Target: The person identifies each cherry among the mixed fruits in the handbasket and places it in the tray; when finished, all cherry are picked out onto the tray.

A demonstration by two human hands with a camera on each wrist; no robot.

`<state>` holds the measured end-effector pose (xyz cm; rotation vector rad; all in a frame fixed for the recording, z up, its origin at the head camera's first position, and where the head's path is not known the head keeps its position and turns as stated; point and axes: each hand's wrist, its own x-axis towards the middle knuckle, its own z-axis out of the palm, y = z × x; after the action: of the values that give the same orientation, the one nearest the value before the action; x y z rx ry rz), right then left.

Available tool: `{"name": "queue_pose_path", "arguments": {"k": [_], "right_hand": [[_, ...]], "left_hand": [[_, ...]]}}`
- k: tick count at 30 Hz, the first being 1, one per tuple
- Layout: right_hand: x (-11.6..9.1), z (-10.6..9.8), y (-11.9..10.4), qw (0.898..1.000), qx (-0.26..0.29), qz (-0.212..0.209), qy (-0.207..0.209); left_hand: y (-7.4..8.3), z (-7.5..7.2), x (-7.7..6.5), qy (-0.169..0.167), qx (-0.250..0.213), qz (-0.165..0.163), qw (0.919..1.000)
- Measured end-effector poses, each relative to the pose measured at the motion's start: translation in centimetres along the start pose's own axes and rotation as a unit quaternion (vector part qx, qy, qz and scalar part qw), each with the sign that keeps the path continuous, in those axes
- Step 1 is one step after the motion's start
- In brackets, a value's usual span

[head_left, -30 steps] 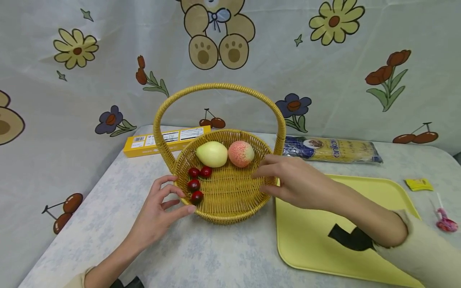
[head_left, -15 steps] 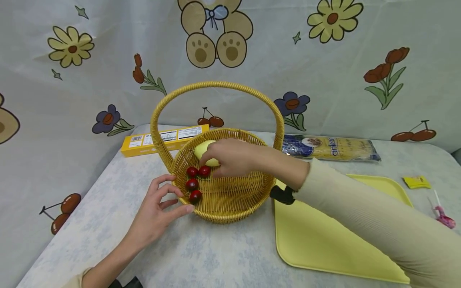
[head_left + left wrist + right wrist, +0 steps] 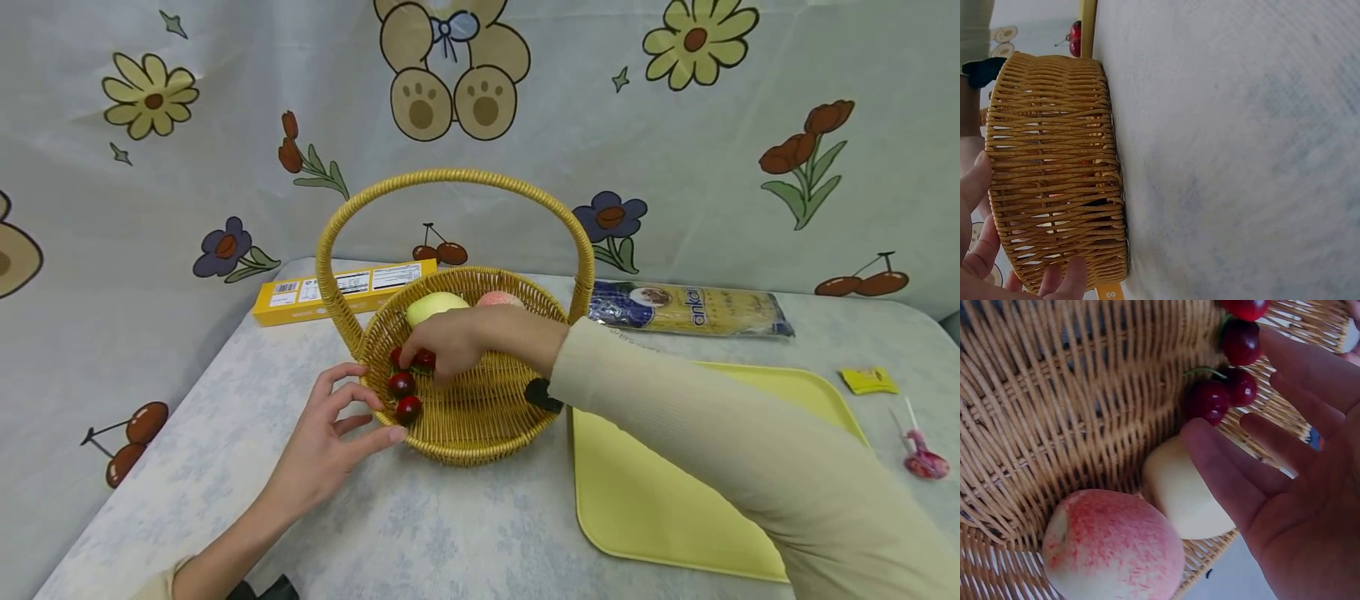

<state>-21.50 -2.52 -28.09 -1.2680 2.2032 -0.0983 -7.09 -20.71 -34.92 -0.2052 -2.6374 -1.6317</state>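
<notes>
A yellow wicker basket [image 3: 480, 417] with a tall arched handle stands on the table. Inside lie a pale yellow pear [image 3: 435, 305], a pink peach [image 3: 501, 297] and several dark red cherries [image 3: 402, 384]. My left hand [image 3: 326, 442] holds the basket's front left rim; in the left wrist view its thumb and fingers lie against the woven wall [image 3: 1054, 169]. Inside the basket, my right hand [image 3: 450, 340] reaches over the fruit to the upper cherries. The right wrist view shows its fingers extended around the paired cherries [image 3: 1207, 401], no cherry gripped between them. Part of the peach is hidden behind the right arm.
A yellow tray [image 3: 637, 500] lies right of the basket, partly under the right sleeve. Behind are a yellow box [image 3: 300, 302] and a bag of pasta [image 3: 697, 310]. At far right are a small yellow packet [image 3: 868, 381] and a wrapped lollipop [image 3: 926, 462].
My right hand has moved left from the basket's right rim, across the pear, and down to the upper cherries. The left hand has stayed at the rim.
</notes>
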Motion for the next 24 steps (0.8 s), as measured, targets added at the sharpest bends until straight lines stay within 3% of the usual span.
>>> {"name": "queue_pose_path", "arguments": {"k": [12,24], "right_hand": [[0.7,0.76,0.84,0.998,0.05,0.009,-0.031],[0.66,0.81,0.78,0.998,0.042,0.011,-0.039]], "left_hand": [[0.03,0.05,-0.02,0.001,-0.001,0.001,1.0],[0.17,0.03,0.0,0.0,0.006,-0.003,1.0]]}}
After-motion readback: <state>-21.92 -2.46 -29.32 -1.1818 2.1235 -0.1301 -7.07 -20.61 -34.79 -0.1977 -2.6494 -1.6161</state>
